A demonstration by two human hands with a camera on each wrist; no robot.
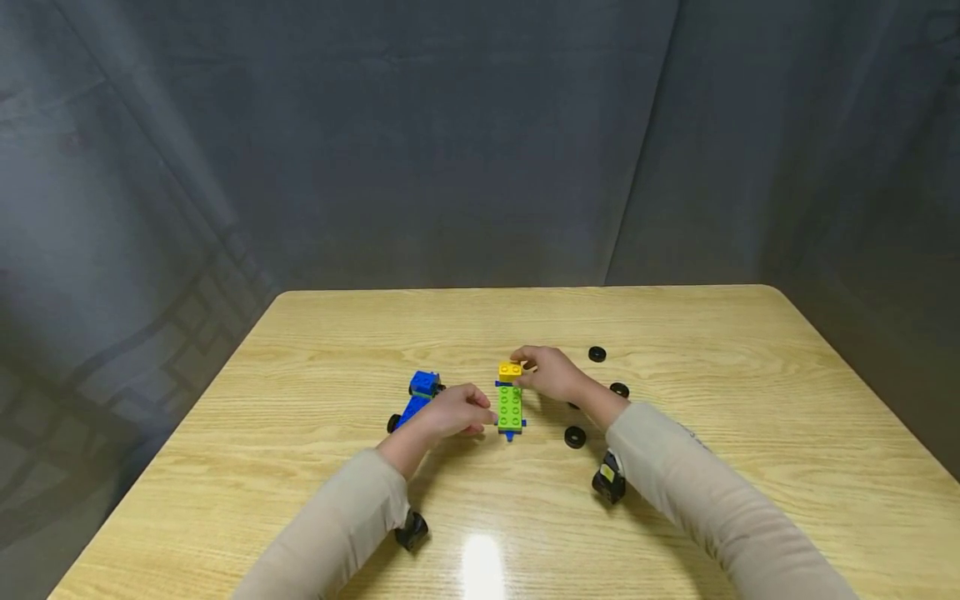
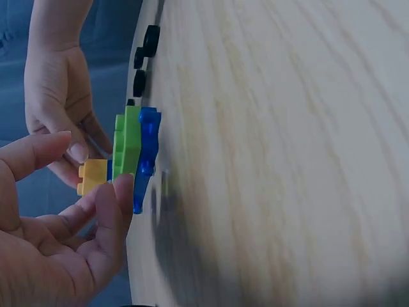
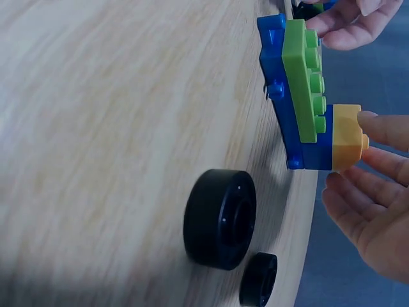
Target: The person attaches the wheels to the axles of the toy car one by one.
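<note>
Head view, curtain: big grey-blue curtain (image 1: 465, 150) hanging well beyond the green brick (image 1: 510, 408), basically the whole backdrop from where I'm standing.
Table: light wood-grain table (image 1: 322, 350), stretching out on every side of the green brick.
Sleeves: beige pair, left sleeve (image 1: 330, 533) coming in from the near left of the green brick, right sleeve (image 1: 712, 492) from the near right.
Right hand: right hand (image 1: 553, 373) is at the green brick's far end, thumb and fingers pinching the yellow brick (image 1: 510, 372).
Left hand: left hand (image 1: 453, 411) is just left of the green brick's near end. Fingers loosely bent, gap between thumb and fingers, not pinching anything. Can't tell if a fingertip is actually touching.
Blue toy vehicle: blue toy vehicle (image 1: 415, 408) on black wheels, left of the green brick, partly covered by the left hand.
Blue base: blue base (image 3: 275, 57) directly under the green brick, little pegs sticking out. Can't tell if it's fully down on the wood.
Green brick: long one, studs up, between the two hands.
Yellow brick: just past the green brick's far end, on a raised blue bit.
Loose wheels: black loose wheels (image 1: 575, 437) lying right of the green brick, one mostly hidden by the right hand.
</note>
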